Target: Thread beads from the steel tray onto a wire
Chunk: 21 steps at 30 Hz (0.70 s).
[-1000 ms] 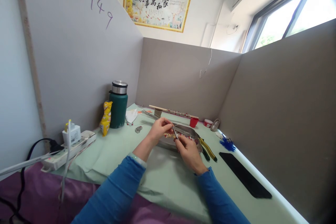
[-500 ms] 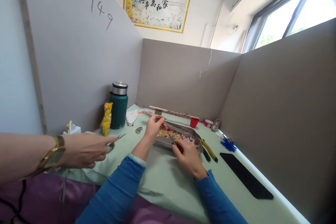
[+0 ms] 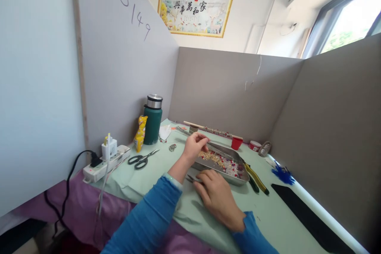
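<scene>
My left hand [image 3: 195,147] hovers over the near-left end of a metal tray [image 3: 247,177] of gold, red and clear beads. Its fingertips are pinched on a thin wire that runs back toward the partition. My right hand [image 3: 216,195] rests on the green table cover just in front of the tray, fingers curled over a small metal tool [image 3: 189,178] whose tip sticks out to the left. A pair of black-handled scissors [image 3: 142,159] lies on the cover to the left, away from both hands.
A green thermos [image 3: 152,119] and yellow packet [image 3: 140,132] stand by the left partition. A power strip [image 3: 104,163] sits at the table's left edge. Yellow-handled pliers [image 3: 256,176], a red cup [image 3: 236,143], a blue tuft [image 3: 281,172] and a black pad [image 3: 309,222] lie to the right.
Another person's hand reached in from the left with scissors and is gone; the scissors now lie on the table. My right hand dropped from the tray to the cover. The view turned left.
</scene>
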Each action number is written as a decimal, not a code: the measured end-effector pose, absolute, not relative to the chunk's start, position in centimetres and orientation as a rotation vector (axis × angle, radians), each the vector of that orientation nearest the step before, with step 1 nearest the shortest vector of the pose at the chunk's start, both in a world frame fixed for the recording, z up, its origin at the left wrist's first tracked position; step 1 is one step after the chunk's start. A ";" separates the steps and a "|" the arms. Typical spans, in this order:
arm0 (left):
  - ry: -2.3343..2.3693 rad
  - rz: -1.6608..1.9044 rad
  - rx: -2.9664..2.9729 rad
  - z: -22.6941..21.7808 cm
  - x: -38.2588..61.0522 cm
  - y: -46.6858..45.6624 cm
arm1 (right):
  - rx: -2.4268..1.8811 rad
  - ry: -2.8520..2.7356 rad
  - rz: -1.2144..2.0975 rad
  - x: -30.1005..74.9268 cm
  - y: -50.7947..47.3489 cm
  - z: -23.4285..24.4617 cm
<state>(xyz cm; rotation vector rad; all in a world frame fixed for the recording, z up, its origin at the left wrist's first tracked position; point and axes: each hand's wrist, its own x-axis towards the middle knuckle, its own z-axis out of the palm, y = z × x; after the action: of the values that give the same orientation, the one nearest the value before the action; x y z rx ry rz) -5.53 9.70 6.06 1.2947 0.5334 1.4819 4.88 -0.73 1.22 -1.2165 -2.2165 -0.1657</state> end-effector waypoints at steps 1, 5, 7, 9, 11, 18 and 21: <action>0.500 1.443 1.297 6.0 -5.5 9.5 | -1.205 -2.148 -0.124 5.3 -0.4 1.7; 0.378 1.285 1.355 5.8 -5.3 9.1 | -1.296 -1.670 0.132 7.4 1.6 3.9; 0.366 1.251 1.395 5.6 -5.1 9.0 | -1.278 -1.540 0.354 7.9 2.9 4.7; 0.394 1.249 1.415 5.5 -4.8 9.1 | -1.216 -1.484 0.483 7.8 3.9 4.9; 0.450 1.257 1.412 5.4 -4.6 9.1 | -1.150 -1.440 0.499 7.4 4.6 4.5; 0.569 1.261 1.412 5.2 -4.4 9.2 | -1.044 -1.306 0.592 7.5 5.0 3.2; 0.556 1.268 1.330 5.0 -3.9 9.1 | -0.867 -1.157 0.771 7.8 5.0 3.6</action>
<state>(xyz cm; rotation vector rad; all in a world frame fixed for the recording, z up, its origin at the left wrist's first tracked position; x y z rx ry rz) -3.86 9.07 4.98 1.3300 0.5555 1.2676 7.79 5.01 3.60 -0.8673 -1.1570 0.7714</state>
